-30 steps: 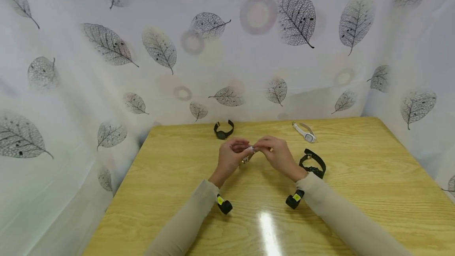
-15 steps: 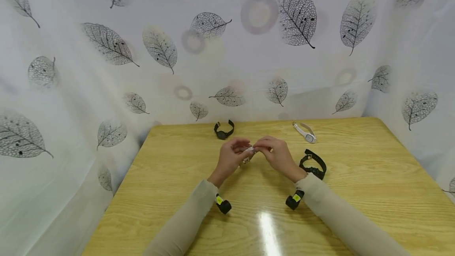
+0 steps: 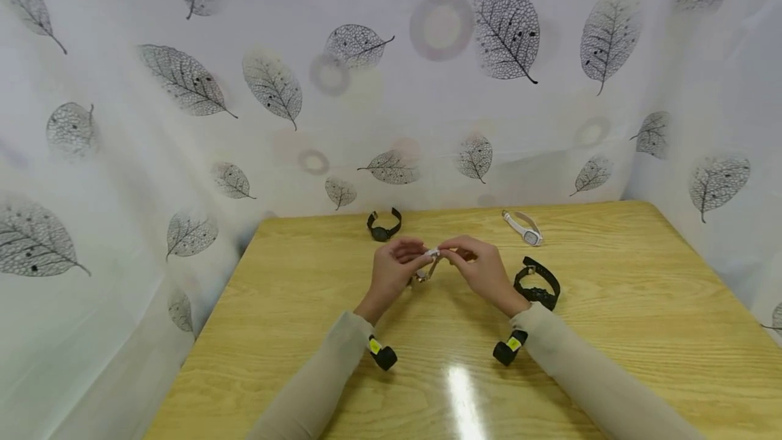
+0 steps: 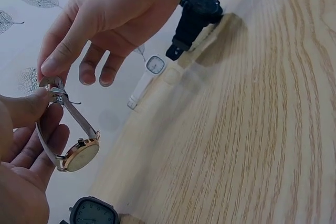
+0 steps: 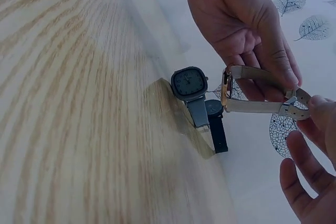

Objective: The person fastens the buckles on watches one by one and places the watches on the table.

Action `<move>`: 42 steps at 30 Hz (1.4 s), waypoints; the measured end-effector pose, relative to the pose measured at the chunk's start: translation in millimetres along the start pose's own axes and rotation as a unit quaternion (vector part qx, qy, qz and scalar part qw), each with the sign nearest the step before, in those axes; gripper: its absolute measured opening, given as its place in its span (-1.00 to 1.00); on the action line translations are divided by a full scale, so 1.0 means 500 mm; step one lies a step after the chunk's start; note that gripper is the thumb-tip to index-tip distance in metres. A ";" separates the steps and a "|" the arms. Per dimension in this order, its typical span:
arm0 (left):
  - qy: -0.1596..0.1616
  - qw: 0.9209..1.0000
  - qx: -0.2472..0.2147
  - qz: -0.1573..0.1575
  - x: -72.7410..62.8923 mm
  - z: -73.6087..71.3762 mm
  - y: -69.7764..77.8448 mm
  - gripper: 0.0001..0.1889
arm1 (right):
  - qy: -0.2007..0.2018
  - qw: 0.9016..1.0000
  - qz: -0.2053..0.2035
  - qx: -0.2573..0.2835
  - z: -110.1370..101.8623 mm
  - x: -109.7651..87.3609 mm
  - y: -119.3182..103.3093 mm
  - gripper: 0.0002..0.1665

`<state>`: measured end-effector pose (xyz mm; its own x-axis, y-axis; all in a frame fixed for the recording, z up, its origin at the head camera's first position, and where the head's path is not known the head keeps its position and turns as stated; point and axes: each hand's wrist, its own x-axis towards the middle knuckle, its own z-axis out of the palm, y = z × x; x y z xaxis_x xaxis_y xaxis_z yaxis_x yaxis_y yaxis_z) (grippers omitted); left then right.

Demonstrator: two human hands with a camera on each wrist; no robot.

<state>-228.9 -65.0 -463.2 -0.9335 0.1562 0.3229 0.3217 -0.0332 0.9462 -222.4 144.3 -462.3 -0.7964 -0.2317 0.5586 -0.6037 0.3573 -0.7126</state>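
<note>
Between my two hands hangs a wristwatch (image 3: 422, 277) with a rose-gold case and a pale strap. Its strap forms a loop, with the metal buckle (image 5: 288, 103) at the fingertips and the watch case (image 4: 81, 153) hanging lowest in the left wrist view. My left hand (image 3: 391, 269) pinches the strap beside the buckle with thumb and fingers. Thumb and forefinger of my right hand (image 3: 482, 272) pinch the strap end from the other side. The exact fit of strap and buckle is partly hidden by the fingertips.
A black round watch (image 3: 380, 233) lies at the back of the wooden table (image 3: 275, 304). Farther right are a white watch (image 3: 531, 237) and a chunky black watch (image 3: 540, 296) beside my right wrist. A dark square-faced watch (image 5: 189, 83) shows near my left hand.
My right fingertips have shifted slightly right and away from the left ones, so more of the strap and buckle shows between the hands. The other watches have stayed in place.
</note>
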 end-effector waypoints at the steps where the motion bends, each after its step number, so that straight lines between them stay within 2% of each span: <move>1: 0.001 1.000 -0.001 -0.001 0.000 0.000 0.000 -0.71 | 0.000 1.000 -0.002 0.000 0.000 0.000 0.001 -0.83; 14: -0.007 1.000 0.031 0.004 -0.003 0.005 0.003 -0.74 | -0.001 0.996 -0.078 -0.042 0.014 0.004 0.000 -0.86; 16: -0.005 0.999 0.032 0.004 -0.003 0.006 0.003 -0.74 | 0.010 0.996 -0.076 -0.045 0.016 0.002 0.001 -0.86; 21: 0.001 1.000 0.023 0.003 -0.001 0.006 0.000 -0.69 | 0.027 0.999 -0.031 -0.028 0.014 -0.006 0.002 -0.84; 23: 0.001 1.000 0.022 0.003 -0.001 0.005 0.000 -0.65 | 0.029 0.999 -0.026 -0.020 0.013 -0.008 0.001 -0.83; 34: 0.000 0.999 0.033 0.002 0.001 0.008 0.009 -0.68 | 0.025 0.996 -0.081 -0.032 0.021 0.000 -0.003 -0.86; 39: 0.000 1.000 0.027 -0.005 0.001 0.005 0.005 -0.66 | 0.048 0.996 -0.067 -0.035 0.024 -0.008 0.004 -0.83; 42: 0.010 1.000 0.022 -0.010 0.001 0.002 0.002 -0.68 | 0.053 0.996 -0.061 -0.028 0.024 -0.012 0.008 -0.79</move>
<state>-228.8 -63.8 -462.1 -0.9429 0.1359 0.3040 0.3084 0.0126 0.9512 -220.7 136.1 -473.7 -0.7068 -0.1803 0.6840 -0.6910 0.3826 -0.6132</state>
